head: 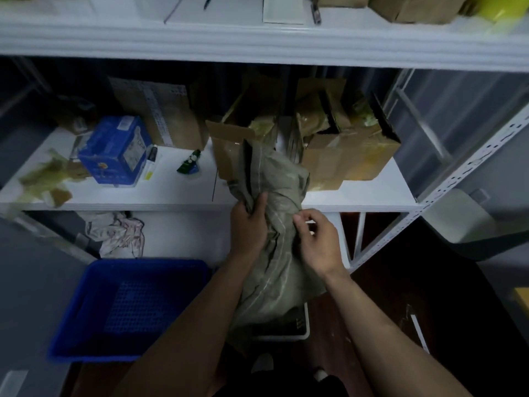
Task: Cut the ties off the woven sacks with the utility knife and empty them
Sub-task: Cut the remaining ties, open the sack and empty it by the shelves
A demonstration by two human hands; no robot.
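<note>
left of the sack [280, 181] stands a blue crate [148, 263]. a white bin [304, 330] beneath the sack is mostly hidden by it. the left hand [249, 222] has its grip clamped round a dark-edged fold of the sack. the right hand [317, 239] pinches the cloth just beside; something pale by its fingers is too blurred to name. the sack's top leans over the shelf [183, 193]. behind the sack sit cartons [352, 150], and left of it a blue box [117, 150], print unreadable.

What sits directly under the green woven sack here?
Below the woven sack, held by the left hand and right hand, only the rim of a white bin shows. The sack covers the bin's inside, so its contents cannot be seen.
</note>
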